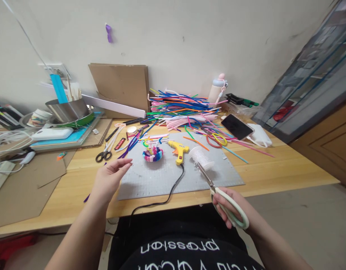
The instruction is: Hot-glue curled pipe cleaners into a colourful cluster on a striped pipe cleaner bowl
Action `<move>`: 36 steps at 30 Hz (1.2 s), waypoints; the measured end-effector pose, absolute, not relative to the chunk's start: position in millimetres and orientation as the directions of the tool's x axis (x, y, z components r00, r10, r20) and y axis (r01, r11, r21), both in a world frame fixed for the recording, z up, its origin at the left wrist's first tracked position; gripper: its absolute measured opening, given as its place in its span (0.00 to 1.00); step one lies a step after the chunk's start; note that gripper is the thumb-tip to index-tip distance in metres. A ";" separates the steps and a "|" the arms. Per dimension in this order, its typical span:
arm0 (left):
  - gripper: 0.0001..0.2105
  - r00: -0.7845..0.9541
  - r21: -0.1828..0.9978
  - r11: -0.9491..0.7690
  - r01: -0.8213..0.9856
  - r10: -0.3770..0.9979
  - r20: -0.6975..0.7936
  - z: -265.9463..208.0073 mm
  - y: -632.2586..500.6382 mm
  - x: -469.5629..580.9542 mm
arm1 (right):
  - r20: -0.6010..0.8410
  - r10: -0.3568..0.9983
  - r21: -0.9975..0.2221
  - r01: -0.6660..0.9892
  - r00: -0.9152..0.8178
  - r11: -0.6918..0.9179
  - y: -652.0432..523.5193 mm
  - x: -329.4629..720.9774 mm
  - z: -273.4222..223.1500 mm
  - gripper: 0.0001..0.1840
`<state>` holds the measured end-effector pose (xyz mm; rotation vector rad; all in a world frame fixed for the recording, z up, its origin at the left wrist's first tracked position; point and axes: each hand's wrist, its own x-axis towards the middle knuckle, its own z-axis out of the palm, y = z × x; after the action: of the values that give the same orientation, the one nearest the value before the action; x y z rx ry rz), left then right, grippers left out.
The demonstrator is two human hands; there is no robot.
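Observation:
My right hand (227,210) holds a pair of scissors (207,177) by their pale green-and-white handles. The blades look closed and point up-left, their tips by a clear spool (201,159) wound with translucent material. Over the left edge of the grey cutting mat (150,183), my left hand (112,176) has thumb and forefinger pinched together; anything between them is too small to make out. Between the hands sits a small ring-shaped piece of multicoloured pipe cleaners (152,155). Beside it lies a yellow glue gun (178,150), its black cord running toward the front edge.
A large heap of coloured pipe cleaners (184,108) lies against the wall. Black-handled scissors (103,156) are at left, red-and-yellow scissors (217,139) at right. Behind stand cardboard sheets (122,90) and a bottle (216,92). A phone (237,126) rests at right, a metal pot (68,110) at left.

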<state>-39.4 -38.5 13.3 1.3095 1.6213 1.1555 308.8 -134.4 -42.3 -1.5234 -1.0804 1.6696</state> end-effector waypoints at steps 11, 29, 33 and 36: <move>0.17 -0.176 0.947 0.025 0.319 0.984 0.033 29.1 -46.1 -31.5 | -0.455 0.878 -0.891 0.089 -0.152 -0.446 -135.0 309.8 -38.8 0.29; 0.13 -0.177 0.930 0.001 0.369 0.982 0.069 48.6 -52.1 -18.3 | -0.453 0.878 -0.891 0.078 -0.152 -0.447 -137.4 313.2 -39.5 0.28; 0.13 -0.167 0.935 -0.008 0.356 0.983 0.073 47.2 -50.2 -20.7 | -0.455 0.878 -0.891 0.081 -0.147 -0.448 -137.4 313.8 -40.7 0.29; 0.13 -0.135 0.956 -0.023 0.293 0.989 0.065 40.7 -46.4 -26.4 | -0.459 0.876 -0.888 0.081 -0.150 -0.452 -137.2 314.0 -41.7 0.29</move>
<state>-26.4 -46.4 40.7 1.3889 1.5154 1.1952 314.0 -137.2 -41.7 -1.5050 -1.1038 1.6668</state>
